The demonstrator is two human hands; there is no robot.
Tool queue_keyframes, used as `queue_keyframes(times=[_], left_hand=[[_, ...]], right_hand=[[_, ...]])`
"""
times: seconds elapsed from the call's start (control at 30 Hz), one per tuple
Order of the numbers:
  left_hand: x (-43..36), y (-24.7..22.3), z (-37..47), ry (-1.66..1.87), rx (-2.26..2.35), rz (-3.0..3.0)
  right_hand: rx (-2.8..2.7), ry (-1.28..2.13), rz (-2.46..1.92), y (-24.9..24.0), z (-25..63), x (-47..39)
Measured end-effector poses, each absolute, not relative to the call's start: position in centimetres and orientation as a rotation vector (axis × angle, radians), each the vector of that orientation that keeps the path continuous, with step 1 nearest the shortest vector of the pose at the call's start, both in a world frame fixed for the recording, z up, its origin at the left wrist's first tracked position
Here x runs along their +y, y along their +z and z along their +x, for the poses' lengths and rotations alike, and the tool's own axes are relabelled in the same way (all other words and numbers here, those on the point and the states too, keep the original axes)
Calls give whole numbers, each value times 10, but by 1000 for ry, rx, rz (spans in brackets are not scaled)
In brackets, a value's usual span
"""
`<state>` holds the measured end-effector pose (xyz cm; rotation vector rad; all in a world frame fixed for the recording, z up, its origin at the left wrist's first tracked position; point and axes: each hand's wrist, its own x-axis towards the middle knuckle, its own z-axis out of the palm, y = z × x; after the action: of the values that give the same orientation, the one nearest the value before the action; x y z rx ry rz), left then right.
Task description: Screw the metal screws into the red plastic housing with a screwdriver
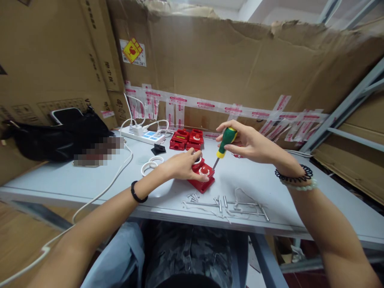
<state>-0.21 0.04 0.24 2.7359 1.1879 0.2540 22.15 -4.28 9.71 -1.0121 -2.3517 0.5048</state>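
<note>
My left hand (187,167) is closed around a red plastic block (201,186) on the table, thumb on its near side and fingers over the back. A round red knob with a white ring sits on the block's top. In my right hand (246,142) is a screwdriver (227,141) with a green and yellow handle. Its shaft slants down to the left, and the tip meets the block's right corner. Several small screws (193,197) and thin metal rods (243,212) with white string lie in front of the block.
Two more red blocks (180,140) stand behind, near a white power strip (144,135) with plugged cables. White rings (147,166) and a black piece (158,149) lie left. A black bag (63,138) rests at the far left. Tall cardboard (210,60) walls the back.
</note>
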Motion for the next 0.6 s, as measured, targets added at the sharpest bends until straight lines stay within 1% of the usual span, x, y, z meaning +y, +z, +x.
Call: queue_keyframes(times=[0.1,0.17,0.23,0.33,0.4,0.47,0.6], left_hand=[[0,3,-2,250,1178,2734],[0,3,-2,248,1173,2732],[0,4,-1,245,1182,2728],[0,4,-1,239,1198,2728],[0,4,-1,243,1196,2741],[0,3,-1,254,1191,2750],[1,3,-1,271,1177,2743]], right_hand=[[-2302,504,-995,94,221,-40],[-2256,417,-1000,90,217,-39],[-2177,240,-1045,83,209,-39],[-2012,-191,-1225,74,195,-38],[-1920,-390,-1287,69,188,-37],[-1919,-341,-1223,65,186,-35],[-2005,30,-977,66,191,-34]])
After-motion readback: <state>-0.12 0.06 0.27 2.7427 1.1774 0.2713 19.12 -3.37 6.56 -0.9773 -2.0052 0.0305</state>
